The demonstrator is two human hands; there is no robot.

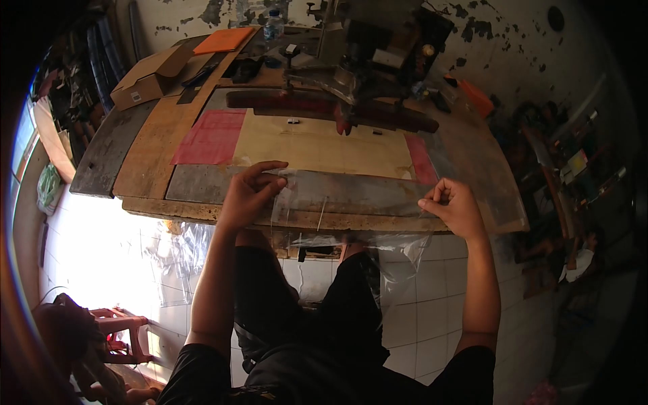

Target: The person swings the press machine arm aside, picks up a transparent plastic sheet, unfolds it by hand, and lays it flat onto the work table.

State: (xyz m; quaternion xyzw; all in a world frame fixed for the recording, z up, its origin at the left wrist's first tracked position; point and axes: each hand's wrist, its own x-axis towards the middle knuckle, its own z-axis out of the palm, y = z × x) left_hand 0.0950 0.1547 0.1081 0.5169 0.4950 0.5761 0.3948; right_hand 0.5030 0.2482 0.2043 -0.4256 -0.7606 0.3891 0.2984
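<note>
A clear plastic sheet (351, 196) stretches between my hands over the table's front edge, its lower part hanging down. My left hand (253, 194) is at the sheet's left end, with the thumb and forefinger slightly apart; whether it grips the film is unclear. My right hand (451, 206) pinches the sheet's right end between thumb and fingers. Behind the sheet lies a yellow panel (324, 145) with a red patch (210, 137) at its left and a narrower red one (422, 158) at its right. Above the panel is a long dark red bar (283, 101) on a metal machine (344, 77).
A cardboard box (152, 75), an orange folder (224, 40) and a water bottle (273, 25) are at the table's back left. More clear plastic (179, 256) hangs below the left edge. A person (74, 351) is at lower left, near a red stool (128, 331); another (579, 260) is far right.
</note>
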